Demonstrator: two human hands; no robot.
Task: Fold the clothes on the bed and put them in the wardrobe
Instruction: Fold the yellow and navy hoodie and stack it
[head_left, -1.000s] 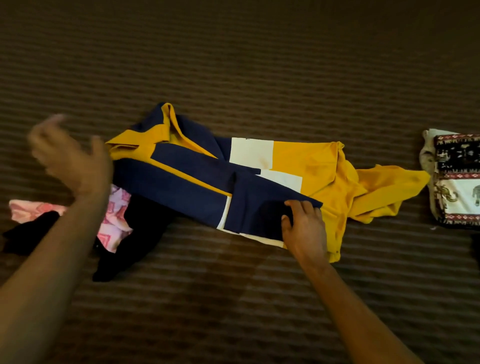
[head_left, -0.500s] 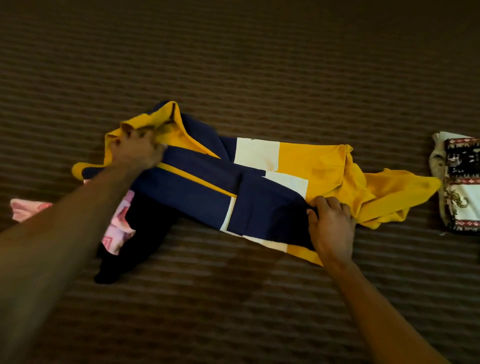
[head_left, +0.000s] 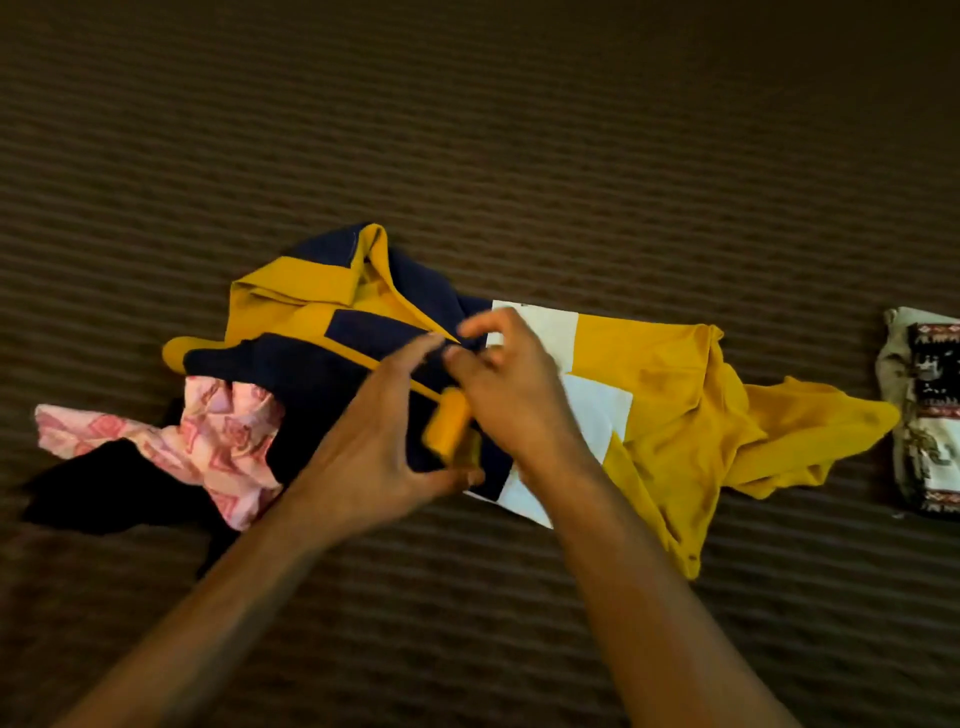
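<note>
A yellow, navy and white shirt (head_left: 670, 395) lies spread across the brown striped bed (head_left: 519, 130), collar end to the left. Both my hands meet over its middle. My left hand (head_left: 379, 441) curls round the navy sleeve, whose yellow cuff (head_left: 447, 431) shows between thumb and fingers. Right beside it, my right hand (head_left: 519, 400) has its fingers curled and pinches the same fabric just above the cuff. Motion blur hides exactly where the fingertips lie.
A pink patterned cloth (head_left: 208, 441) and a black garment (head_left: 104, 499) lie partly under the shirt's left end. At the right edge sits a folded cream cloth with dark patterned bands (head_left: 930, 415). No wardrobe shows here.
My left hand has left the collar and come right to the shirt's middle. My right hand has moved left off the sleeve's edge to meet it, and the yellow cuff is now lifted between them.
</note>
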